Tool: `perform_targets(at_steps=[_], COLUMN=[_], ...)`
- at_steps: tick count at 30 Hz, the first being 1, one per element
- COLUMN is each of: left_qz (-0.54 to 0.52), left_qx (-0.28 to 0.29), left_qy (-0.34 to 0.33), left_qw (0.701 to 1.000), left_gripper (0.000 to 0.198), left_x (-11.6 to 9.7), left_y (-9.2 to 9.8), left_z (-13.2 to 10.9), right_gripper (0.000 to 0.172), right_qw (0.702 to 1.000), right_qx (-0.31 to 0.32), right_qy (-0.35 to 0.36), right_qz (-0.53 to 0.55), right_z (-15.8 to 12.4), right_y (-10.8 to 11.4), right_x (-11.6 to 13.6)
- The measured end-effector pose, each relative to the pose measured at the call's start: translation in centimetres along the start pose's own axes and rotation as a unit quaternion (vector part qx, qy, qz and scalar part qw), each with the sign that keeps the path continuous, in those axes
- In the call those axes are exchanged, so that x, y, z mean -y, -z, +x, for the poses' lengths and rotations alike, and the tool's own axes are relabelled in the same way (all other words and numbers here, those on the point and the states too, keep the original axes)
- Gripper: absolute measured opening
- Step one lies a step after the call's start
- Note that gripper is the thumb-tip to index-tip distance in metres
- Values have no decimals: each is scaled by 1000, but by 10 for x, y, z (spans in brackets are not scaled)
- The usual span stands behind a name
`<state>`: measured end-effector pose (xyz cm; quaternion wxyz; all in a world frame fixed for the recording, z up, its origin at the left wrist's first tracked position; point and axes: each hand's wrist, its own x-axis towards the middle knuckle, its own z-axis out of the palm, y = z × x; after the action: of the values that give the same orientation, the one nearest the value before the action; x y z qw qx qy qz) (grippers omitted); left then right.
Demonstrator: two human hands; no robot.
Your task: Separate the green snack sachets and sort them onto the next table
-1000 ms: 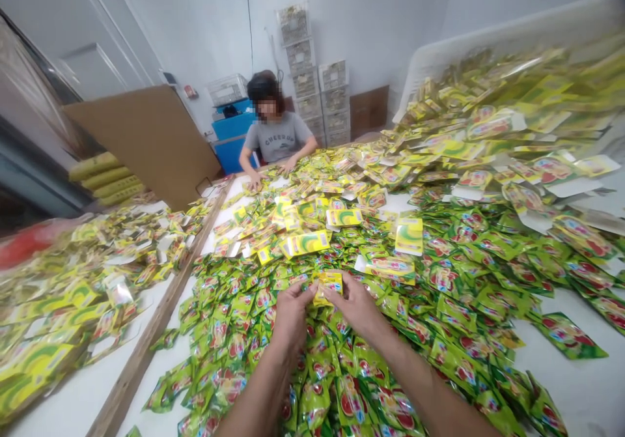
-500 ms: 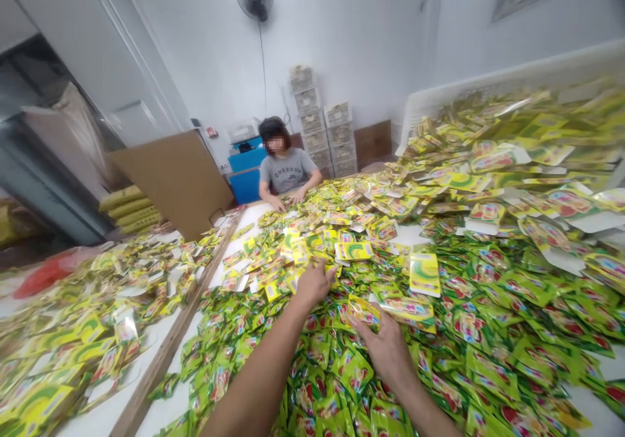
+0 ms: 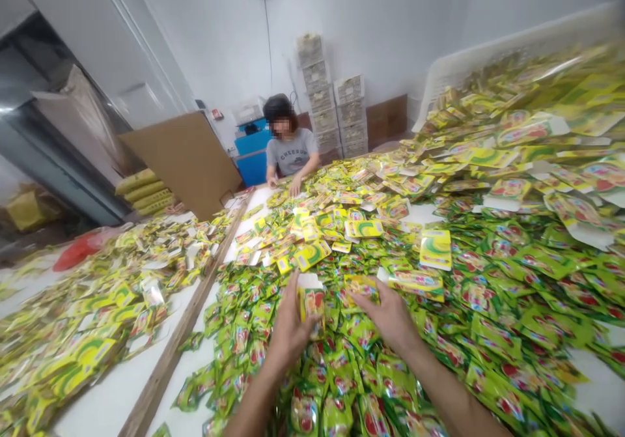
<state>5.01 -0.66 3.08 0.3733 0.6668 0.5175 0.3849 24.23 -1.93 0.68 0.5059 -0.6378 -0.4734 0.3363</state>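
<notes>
While pinched upright between thumb and fingers of the left hand (image 3: 288,325), shows a white top edge and a red-and-green print: one small sachet (image 3: 312,301), held just clear of the heap. Sits just left of the right hand (image 3: 390,316), apart from it. Right hand palm down, fingers loosely spread, tips resting on a yellow packet (image 3: 362,286) lying flat on the pile. Beneath both, a thick layer of green sachets (image 3: 478,300) over the white tabletop (image 3: 603,385). Farther off, yellow cards (image 3: 434,249) scattered about. At the far end, another person (image 3: 291,154) in a grey shirt, hands among the packets. To the left, a wooden strip (image 3: 166,359) and a second heap (image 3: 97,333).
</notes>
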Motion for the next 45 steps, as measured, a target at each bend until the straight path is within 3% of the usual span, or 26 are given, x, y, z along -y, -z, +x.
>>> perform_targets(at_steps=[3,5,10,14,17,26,36,45], left_qz=[-152,-185,-182,-178,-194,-239,-247,-321], left_qx=[47,55,3,-2,15,27,29,-12], left_qy=[90,121,118,123,128,161,180,208], left_qw=[983,974,976,976,972,957,951,924], left_gripper=[65,52,29,29,29,29,31,35], left_x=[5,7,11,10,5,4,5,6], left_y=[-4,-7,-12,-16,-18,-12,-17,-18], left_z=[-13,-18,-24,-23,-21,-24,-25,-25], right_gripper=[44,43,45,46,40,34,17,19], right_qw=[996,994,994,990,990,985,966,984], right_qx=[-7,-12,91,136,133,131,231,146], right_qy=[30,54,28,32,50,91,103,92], right_qz=[84,94,-46,-30,-4,-66,-49,36], right_z=[-1,-1,-2,0,1,-2,-6,-14], right_y=[0,-2,2,9,9,9,9,-7], right_x=[6,9,9,4,3,8,7,12])
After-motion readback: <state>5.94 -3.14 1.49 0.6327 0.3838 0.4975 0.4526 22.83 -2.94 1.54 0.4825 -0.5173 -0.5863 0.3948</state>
